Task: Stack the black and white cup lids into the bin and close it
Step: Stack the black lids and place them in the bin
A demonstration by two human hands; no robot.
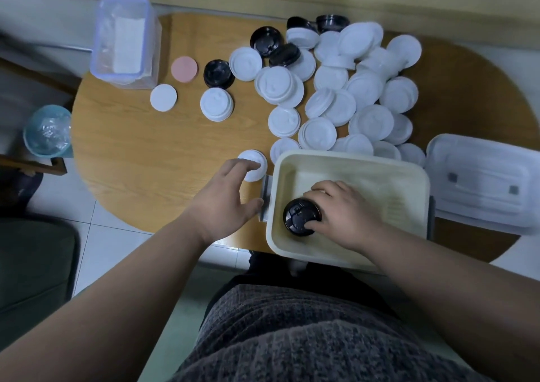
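A cream bin (350, 161) stands open at the table's near edge. Inside it, my right hand (342, 209) grips a black lid stack (298, 216) at the bin's near-left corner. My left hand (225, 200) hovers just left of the bin with fingers spread, its fingertips over a single white lid (257, 159). A large heap of white lids (350, 95) covers the table behind the bin. A few black lids (218, 73) lie among them toward the back. The bin's white cover (485, 183) rests upside down on the right.
A clear plastic container (125, 39) sits at the table's back left. A pink disc (184, 69) and a flat white disc (163, 97) lie beside it. A teal cup (48, 130) stands off the table's left. The wooden table (140, 153) shows bare wood at left.
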